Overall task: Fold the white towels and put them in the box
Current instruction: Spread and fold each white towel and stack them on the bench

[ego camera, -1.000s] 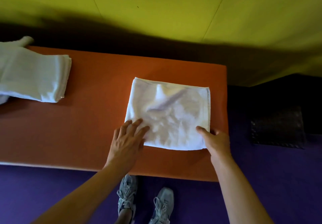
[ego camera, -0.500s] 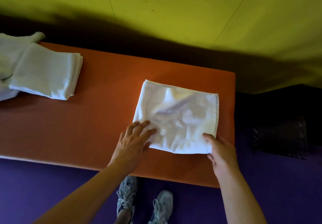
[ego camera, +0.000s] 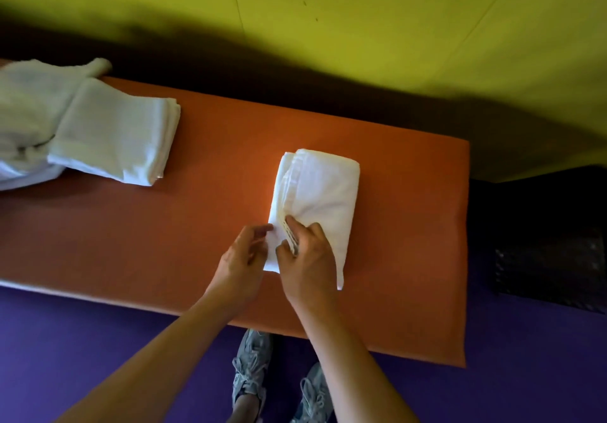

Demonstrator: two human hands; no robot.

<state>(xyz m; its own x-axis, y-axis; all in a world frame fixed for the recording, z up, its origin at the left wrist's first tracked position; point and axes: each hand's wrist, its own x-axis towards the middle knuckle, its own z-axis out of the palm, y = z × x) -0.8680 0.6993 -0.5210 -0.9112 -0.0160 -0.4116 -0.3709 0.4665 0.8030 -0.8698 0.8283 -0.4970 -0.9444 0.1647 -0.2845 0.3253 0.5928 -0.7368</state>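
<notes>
A white cotton towel (ego camera: pixel 320 199), folded to a narrow rectangle, lies on the right half of the long orange padded table (ego camera: pixel 164 235). The right hand (ego camera: pixel 307 263) pinches its layered left edge; the left hand (ego camera: pixel 241 263), fingers loosely curved, touches that edge. A stack of folded white towels (ego camera: pixel 115 140) rests at the table's far-left end.

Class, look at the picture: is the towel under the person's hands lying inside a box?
No: the folded towel lies flat on the orange table, under both hands.
</notes>
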